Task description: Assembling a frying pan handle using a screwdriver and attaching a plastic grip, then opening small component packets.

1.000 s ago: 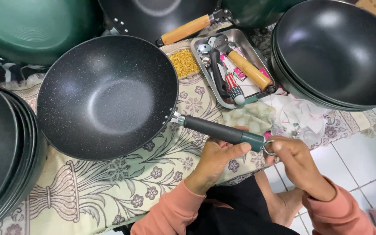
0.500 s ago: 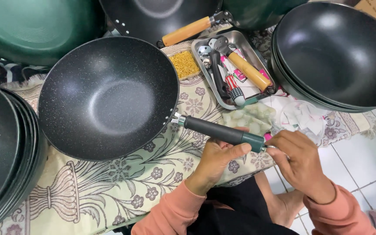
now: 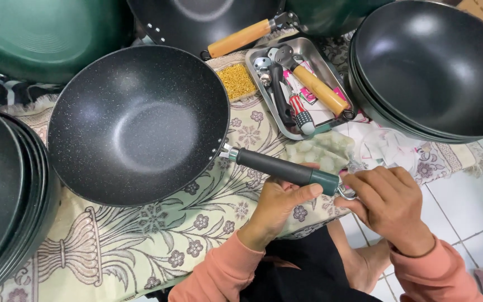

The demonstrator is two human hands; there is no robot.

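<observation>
Two hands are working at one speckled black wok, whose dark handle is running out rightward from its rim: left hand cupping that handle from beneath, right hand pinching the metal ring at its far end.

Speckled black wok with dark green handle

Sits upright on patterned cloth, bowl open to the camera; round, deep, glossy inside; handle juts right from a metal collar, gripped from beneath by the left hand; metal hanging ring at the handle's end pinched by the right hand.
</observation>
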